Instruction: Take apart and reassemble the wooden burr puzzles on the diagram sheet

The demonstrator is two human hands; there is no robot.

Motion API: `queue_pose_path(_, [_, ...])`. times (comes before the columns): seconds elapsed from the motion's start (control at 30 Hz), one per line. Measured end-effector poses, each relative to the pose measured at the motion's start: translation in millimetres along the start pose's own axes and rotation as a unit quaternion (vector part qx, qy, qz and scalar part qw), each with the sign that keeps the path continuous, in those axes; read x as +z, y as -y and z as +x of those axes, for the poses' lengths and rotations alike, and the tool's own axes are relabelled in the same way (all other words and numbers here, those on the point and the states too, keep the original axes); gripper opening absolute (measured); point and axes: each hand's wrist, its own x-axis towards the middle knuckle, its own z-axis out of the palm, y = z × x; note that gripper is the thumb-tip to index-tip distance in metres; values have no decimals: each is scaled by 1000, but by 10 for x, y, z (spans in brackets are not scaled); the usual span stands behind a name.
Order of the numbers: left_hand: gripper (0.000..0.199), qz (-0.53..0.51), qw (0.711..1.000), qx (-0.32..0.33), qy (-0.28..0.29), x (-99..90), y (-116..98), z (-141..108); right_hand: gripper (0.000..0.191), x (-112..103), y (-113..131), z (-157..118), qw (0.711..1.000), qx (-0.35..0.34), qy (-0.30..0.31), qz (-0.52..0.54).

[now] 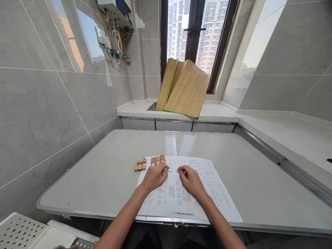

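Observation:
My left hand (155, 177) rests low over the left half of a printed paper sheet (181, 200). Its fingers are loosely bent, with a gap between thumb and forefinger and nothing visible between them. Just beyond its knuckles stand notched wooden blocks (158, 160) in a row, their lower parts partly covered by the hand. Farther left, a second cluster of notched wooden blocks (140, 165) sits at the sheet's edge. Over the sheet's right half, my right hand (191, 180) has curled fingers and a thumb held slightly apart, showing no object. Small line drawings and text cover the sheet.
The sheet lies on a pale folding table (259, 186) with a centre seam. Behind it, a folded bamboo mat (188, 90) leans on a white counter (215, 110) below the window. At lower left is a white perforated plastic item (20, 230).

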Motion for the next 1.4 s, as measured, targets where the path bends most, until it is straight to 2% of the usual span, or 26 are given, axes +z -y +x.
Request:
queue_pose_path(0.23, [15, 9, 1000, -18, -18, 9, -8, -1, 25, -4, -14, -5, 1000, 1, 3, 0])
queue_pose_path(0.47, [22, -1, 998, -25, -49, -30, 2, 55, 25, -6, -15, -6, 1000, 7, 2, 0])
queue_pose_path(0.73, [39, -4, 999, -35, -22, 80, 155, 0, 24, -10, -5, -5, 1000, 7, -3, 3])
queue_pose_path(1.4, [40, 28, 998, -43, 21, 151, 237, 17, 24, -16, 2, 17, 1000, 16, -3, 6])
